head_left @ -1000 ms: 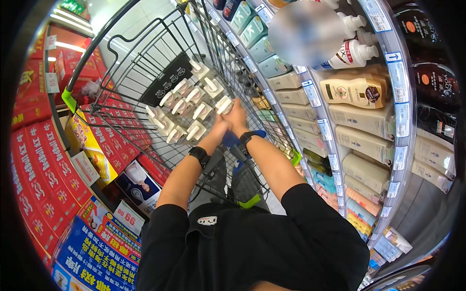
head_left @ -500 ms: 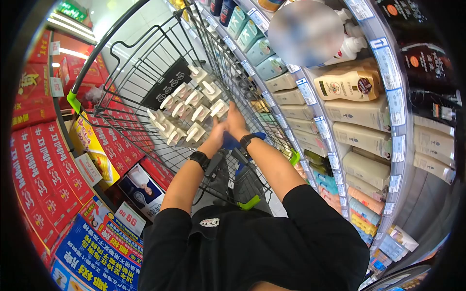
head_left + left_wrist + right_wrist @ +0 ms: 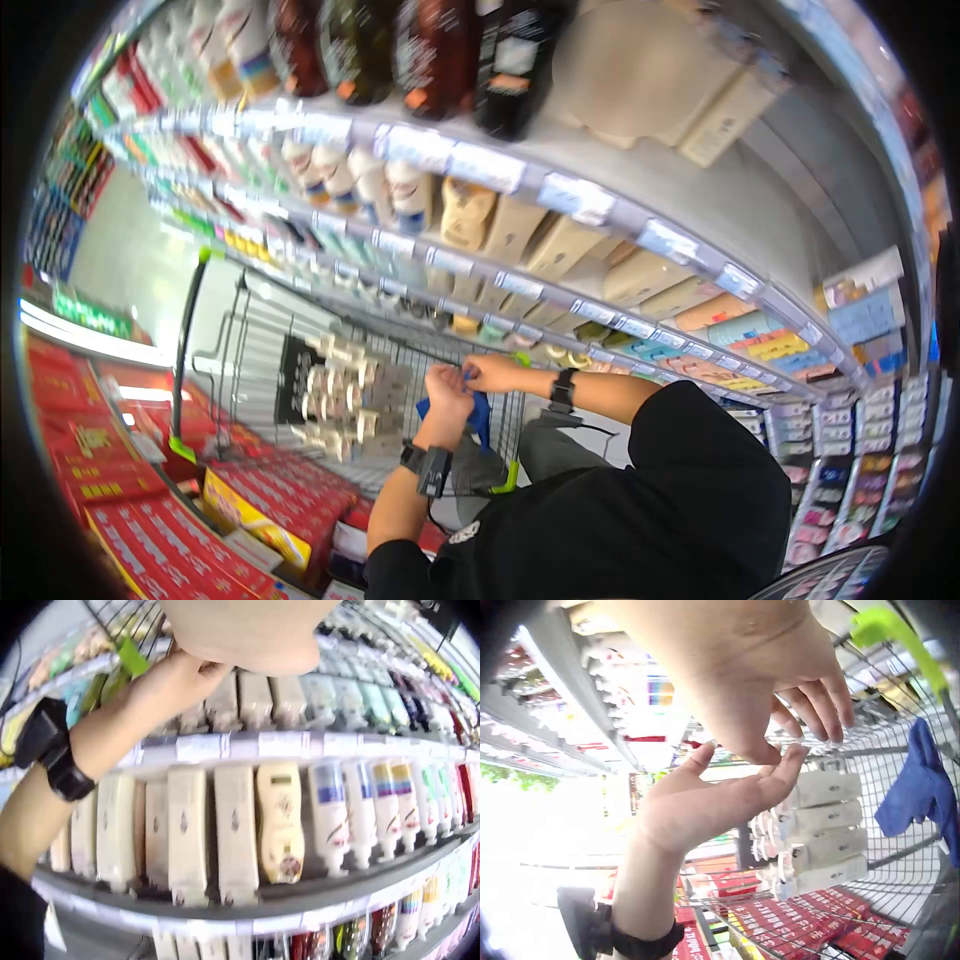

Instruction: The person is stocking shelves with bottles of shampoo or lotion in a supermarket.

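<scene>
Your left hand [image 3: 447, 390] and right hand [image 3: 492, 373] were close together over a black wire cart with green corners [image 3: 182, 449].
Your left thumb stood apart from its fingers; your right fingers were loosely bent, slightly spread. Cream pump bottles [image 3: 829, 817] were in the cart, left of the frame's centre, a gap between them and your hands. A blue cloth [image 3: 919, 787] hung just below; a grey, tagged shelf edge [image 3: 530, 184] crossed the upper frame.
</scene>
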Available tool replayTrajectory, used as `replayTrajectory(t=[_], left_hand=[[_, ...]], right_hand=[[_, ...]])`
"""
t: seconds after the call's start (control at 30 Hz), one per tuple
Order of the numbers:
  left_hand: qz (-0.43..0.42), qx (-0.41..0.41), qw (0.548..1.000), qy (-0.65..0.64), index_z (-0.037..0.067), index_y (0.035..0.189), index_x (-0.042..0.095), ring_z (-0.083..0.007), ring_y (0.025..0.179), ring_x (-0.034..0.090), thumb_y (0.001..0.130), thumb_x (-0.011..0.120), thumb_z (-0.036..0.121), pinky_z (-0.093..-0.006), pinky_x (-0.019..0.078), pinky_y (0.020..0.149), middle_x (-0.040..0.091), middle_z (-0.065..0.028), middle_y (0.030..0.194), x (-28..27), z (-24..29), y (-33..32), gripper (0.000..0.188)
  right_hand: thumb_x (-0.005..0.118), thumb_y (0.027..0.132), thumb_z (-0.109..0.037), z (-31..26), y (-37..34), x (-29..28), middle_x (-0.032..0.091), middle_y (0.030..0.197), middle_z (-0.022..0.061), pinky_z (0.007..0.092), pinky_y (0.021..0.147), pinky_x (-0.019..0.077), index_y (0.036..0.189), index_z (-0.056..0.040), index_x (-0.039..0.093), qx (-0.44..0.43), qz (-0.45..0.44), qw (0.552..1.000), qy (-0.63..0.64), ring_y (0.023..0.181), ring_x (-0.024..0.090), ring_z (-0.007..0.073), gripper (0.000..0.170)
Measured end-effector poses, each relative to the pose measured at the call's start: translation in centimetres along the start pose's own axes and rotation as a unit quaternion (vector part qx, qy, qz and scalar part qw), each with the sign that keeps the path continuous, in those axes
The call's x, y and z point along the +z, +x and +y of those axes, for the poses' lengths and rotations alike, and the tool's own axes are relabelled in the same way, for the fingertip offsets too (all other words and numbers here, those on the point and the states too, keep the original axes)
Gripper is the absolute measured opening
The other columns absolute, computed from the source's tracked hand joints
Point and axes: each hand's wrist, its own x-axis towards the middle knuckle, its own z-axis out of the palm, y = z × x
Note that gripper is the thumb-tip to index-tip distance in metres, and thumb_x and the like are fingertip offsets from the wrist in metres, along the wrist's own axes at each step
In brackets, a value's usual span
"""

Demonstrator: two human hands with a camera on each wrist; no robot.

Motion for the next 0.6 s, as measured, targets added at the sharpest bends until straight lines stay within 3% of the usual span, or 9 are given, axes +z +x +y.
replayTrajectory(t=[0.1,0.27,0.3,0.4,0.47,0.5,0.6], left_hand=[[-0.088,0.062,0.993,0.052,0.011,0.095,0.050,-0.0155,0.098,0.042,0.074,0.052,0.031,-0.0336,0.0263,0.088,0.048,-0.0006,0.100,7.9,-0.5,-7.1,0.029],[-0.228,0.167,0.947,0.151,0.002,0.120,0.047,-0.0172,0.118,0.042,0.078,0.050,0.027,-0.0376,0.0230,0.100,0.049,-0.0046,0.125,16.0,-2.4,-13.9,0.049],[-0.280,0.204,0.925,0.156,0.003,0.115,0.049,-0.0204,0.126,0.039,0.082,0.049,0.020,-0.0400,0.0236,0.102,0.048,-0.0075,0.128,17.3,-3.0,-15.6,0.037],[-0.410,0.261,0.856,0.175,0.002,0.117,0.047,-0.0226,0.121,0.044,0.084,0.047,0.014,-0.0351,0.0304,0.098,0.051,-0.0112,0.123,21.6,-4.7,-18.8,0.036],[-0.442,0.279,0.828,0.201,0.001,0.118,0.047,-0.0234,0.118,0.046,0.085,0.046,0.012,-0.0322,0.0333,0.096,0.052,-0.0130,0.121,24.5,-5.7,-21.3,0.035],[-0.457,0.289,0.814,0.212,0.000,0.118,0.047,-0.0238,0.117,0.048,0.085,0.045,0.011,-0.0308,0.0348,0.095,0.053,-0.0139,0.120,26.1,-6.1,-22.3,0.034],[-0.450,0.449,0.713,0.297,-0.001,0.118,0.046,-0.0239,0.115,0.048,0.083,0.049,0.011,-0.0321,0.0367,0.094,0.053,-0.0140,0.119,31.3,-7.3,-23.1,0.036]], right_hand=[[0.067,0.074,-0.026,-3.9,-6.2,-7.8,0.065,0.094,0.0150,0.0388,0.075,0.0508,0.107,-0.0071,0.057,-0.033,0.080,0.995,0.058,0.087,0.064,0.0273,0.039],[0.066,0.075,-0.023,-13.0,-19.7,-20.0,0.064,0.100,0.0128,0.0377,0.079,0.0497,0.110,-0.0070,0.056,-0.201,0.267,0.932,-0.141,0.090,0.062,0.0285,0.040],[0.067,0.074,-0.020,-13.4,-21.7,-22.1,0.064,0.099,0.0120,0.0365,0.078,0.0499,0.111,-0.0062,0.056,-0.218,0.310,0.917,-0.127,0.090,0.063,0.0271,0.040],[0.068,0.073,-0.013,-11.9,-23.3,-28.0,0.064,0.096,0.0094,0.0324,0.076,0.0495,0.111,-0.0046,0.055,-0.266,0.453,0.851,-0.014,0.089,0.063,0.0207,0.041],[0.068,0.074,-0.010,-11.3,-23.9,-31.9,0.062,0.099,0.0069,0.0302,0.077,0.0479,0.114,-0.0032,0.051,-0.273,0.521,0.804,0.092,0.094,0.061,0.0168,0.044],[0.068,0.073,-0.010,-10.1,-23.4,-34.1,0.060,0.103,0.0077,0.0312,0.079,0.0473,0.117,-0.0038,0.048,-0.275,0.548,0.781,0.116,0.098,0.058,0.0179,0.048],[0.072,0.069,-0.017,-8.6,-21.8,-39.5,0.056,0.110,0.0160,0.0350,0.084,0.0463,0.118,-0.0003,0.044,-0.246,0.654,0.703,0.129,0.103,0.056,0.0252,0.059]])
